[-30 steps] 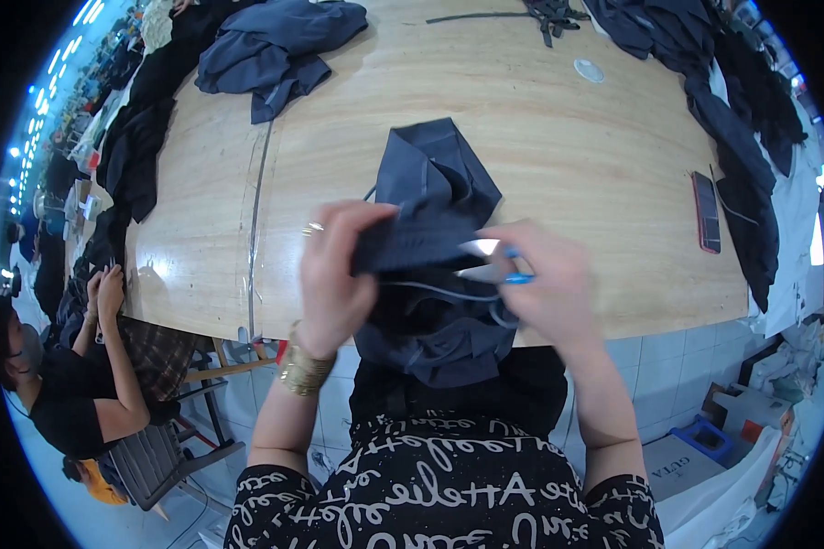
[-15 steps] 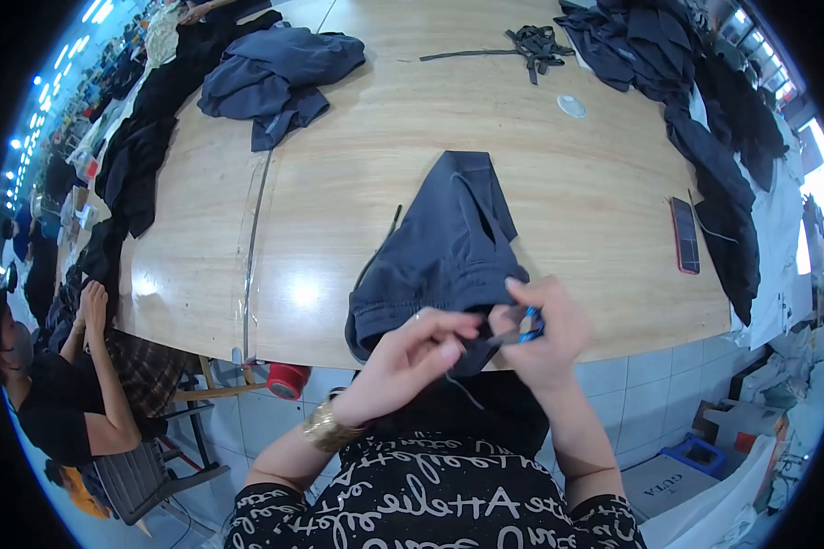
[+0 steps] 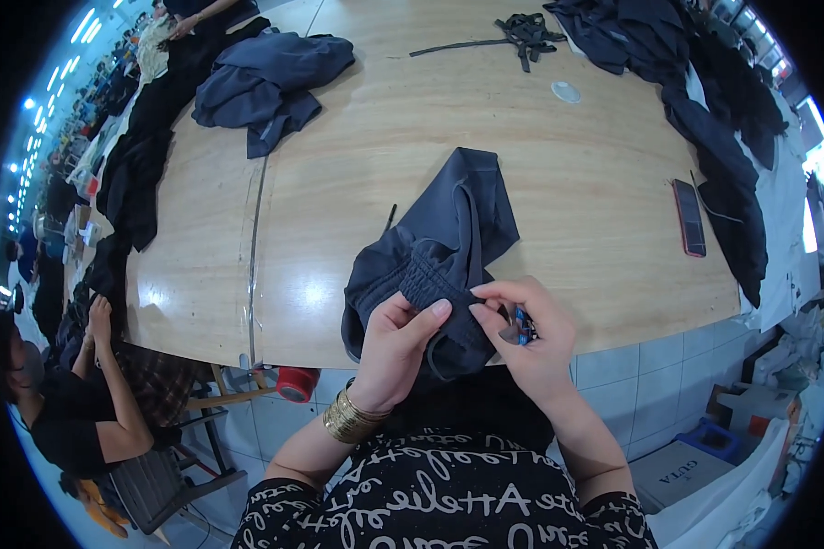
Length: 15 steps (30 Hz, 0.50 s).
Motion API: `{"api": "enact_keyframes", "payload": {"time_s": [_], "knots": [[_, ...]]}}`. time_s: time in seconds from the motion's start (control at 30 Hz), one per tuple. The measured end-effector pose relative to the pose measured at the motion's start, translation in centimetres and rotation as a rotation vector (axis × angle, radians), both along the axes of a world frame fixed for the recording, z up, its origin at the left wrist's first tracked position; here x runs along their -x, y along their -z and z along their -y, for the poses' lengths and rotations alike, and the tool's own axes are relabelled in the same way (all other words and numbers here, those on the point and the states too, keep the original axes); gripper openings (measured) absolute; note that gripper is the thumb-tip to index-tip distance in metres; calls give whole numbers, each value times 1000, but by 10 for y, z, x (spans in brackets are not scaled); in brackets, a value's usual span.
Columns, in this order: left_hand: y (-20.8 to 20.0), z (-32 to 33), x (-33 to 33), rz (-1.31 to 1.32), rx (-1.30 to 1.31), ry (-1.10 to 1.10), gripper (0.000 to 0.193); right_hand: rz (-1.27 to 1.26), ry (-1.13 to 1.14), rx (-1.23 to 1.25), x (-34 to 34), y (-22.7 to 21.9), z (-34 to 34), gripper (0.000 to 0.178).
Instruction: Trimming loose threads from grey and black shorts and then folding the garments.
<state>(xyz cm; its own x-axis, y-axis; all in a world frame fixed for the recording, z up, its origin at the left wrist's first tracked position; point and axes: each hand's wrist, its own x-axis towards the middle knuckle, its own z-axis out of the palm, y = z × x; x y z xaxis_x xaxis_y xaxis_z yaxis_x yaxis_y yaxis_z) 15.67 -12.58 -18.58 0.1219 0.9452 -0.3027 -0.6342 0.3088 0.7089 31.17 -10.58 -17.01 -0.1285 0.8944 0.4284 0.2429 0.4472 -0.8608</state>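
Observation:
A dark grey-blue garment [image 3: 471, 197] with a gathered elastic waistband [image 3: 423, 272], seemingly trousers or shorts, lies at the table's near edge and partly hangs over it. My left hand [image 3: 392, 352] is closed on the waistband, thumb on top. At the band's right side, my right hand [image 3: 545, 343] pinches the cloth between thumb and forefinger. Tucked in its palm is a small blue-and-metal tool [image 3: 523, 327] that looks like thread snips, mostly covered by fingers. A dark cord [image 3: 437, 366] loops below the waistband, between the hands.
Wooden table [image 3: 613, 220] with a dark seam on the left. A crumpled garment [image 3: 275, 78] lies far left, a tangle of dark cords [image 3: 529, 37] far back, a phone [image 3: 689, 218] at right. Dark clothing [image 3: 723, 183] lines the right edge. A seated person [image 3: 82, 412] works at left.
Both hands have taken hold of the waistband, the left moving from the cord area onto the cloth. The band is now turned up, showing its gathers. The view has shifted slightly.

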Motion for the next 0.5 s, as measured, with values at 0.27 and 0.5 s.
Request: {"api": "enact_keyframes", "payload": {"time_s": [0.27,0.5], "knots": [[1,3,-1,-146,-133,-34,21,84,19,12,0,-4,-5,21],[4,-1,2,-381,-249,-36,24,283,-38,-43,-3,-4,-6,30]]}}
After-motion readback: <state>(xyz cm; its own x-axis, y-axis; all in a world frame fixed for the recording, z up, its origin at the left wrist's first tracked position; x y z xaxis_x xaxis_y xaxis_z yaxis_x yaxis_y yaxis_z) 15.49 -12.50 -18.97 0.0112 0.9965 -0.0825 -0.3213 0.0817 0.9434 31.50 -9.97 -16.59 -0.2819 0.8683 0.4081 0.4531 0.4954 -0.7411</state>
